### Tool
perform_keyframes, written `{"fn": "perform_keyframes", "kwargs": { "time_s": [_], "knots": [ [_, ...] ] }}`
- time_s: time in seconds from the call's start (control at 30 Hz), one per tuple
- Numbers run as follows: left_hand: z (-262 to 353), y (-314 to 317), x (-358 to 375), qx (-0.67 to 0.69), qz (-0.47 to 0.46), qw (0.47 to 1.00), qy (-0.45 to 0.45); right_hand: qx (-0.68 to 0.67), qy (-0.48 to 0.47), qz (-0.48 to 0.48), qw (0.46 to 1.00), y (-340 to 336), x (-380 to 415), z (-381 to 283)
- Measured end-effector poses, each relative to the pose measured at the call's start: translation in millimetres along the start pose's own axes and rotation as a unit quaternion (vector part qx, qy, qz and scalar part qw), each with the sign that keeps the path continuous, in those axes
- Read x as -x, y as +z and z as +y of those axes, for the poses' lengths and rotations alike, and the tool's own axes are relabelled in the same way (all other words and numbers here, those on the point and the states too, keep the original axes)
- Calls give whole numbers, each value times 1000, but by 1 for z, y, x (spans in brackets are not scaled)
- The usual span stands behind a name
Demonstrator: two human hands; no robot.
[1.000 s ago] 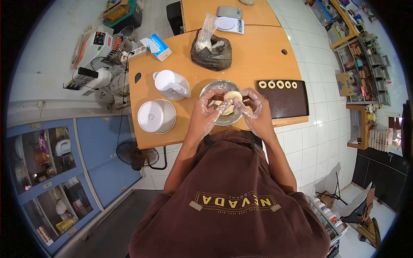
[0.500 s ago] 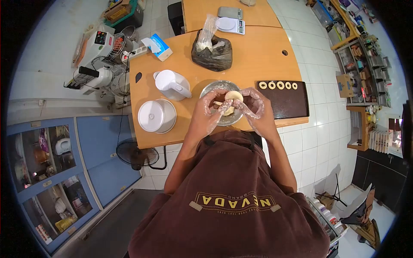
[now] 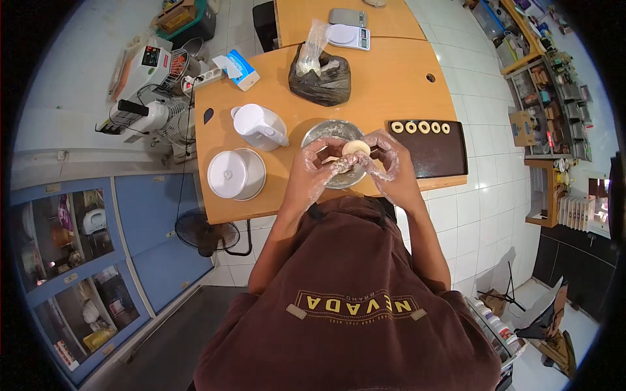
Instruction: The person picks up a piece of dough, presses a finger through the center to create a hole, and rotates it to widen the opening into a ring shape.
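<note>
Together over the metal bowl (image 3: 326, 133), left hand (image 3: 317, 167) and right hand (image 3: 385, 159), gloved fingers curled around one dough round (image 3: 356, 149).

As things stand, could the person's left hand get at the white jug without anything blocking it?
Probably yes. The white jug stands just beyond the left hand with bare table between, but that hand now shares the dough piece with the right hand.

Both arms reach forward with elbows bent, the gloved left hand (image 3: 317, 168) and gloved right hand (image 3: 386, 158) meeting at the fingertips, fingers curled in toward each other.
</note>
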State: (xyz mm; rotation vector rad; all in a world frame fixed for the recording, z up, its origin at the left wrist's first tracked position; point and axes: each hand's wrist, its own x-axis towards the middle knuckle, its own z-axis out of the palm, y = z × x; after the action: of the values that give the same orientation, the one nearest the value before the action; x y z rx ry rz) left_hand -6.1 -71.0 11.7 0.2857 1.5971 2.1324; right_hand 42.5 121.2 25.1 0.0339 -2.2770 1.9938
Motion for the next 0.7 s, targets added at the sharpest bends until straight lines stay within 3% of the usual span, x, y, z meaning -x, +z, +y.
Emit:
{"fn": "perform_keyframes", "kwargs": {
  "time_s": [0.5, 0.7],
  "knots": [
    [3, 10, 1, 18, 19, 1000, -16, 91, -41, -18, 995, -4, -7, -6],
    [4, 13, 1, 25, 22, 999, -1, -38, -2, -18, 999, -3, -5, 1]
  ]
}}
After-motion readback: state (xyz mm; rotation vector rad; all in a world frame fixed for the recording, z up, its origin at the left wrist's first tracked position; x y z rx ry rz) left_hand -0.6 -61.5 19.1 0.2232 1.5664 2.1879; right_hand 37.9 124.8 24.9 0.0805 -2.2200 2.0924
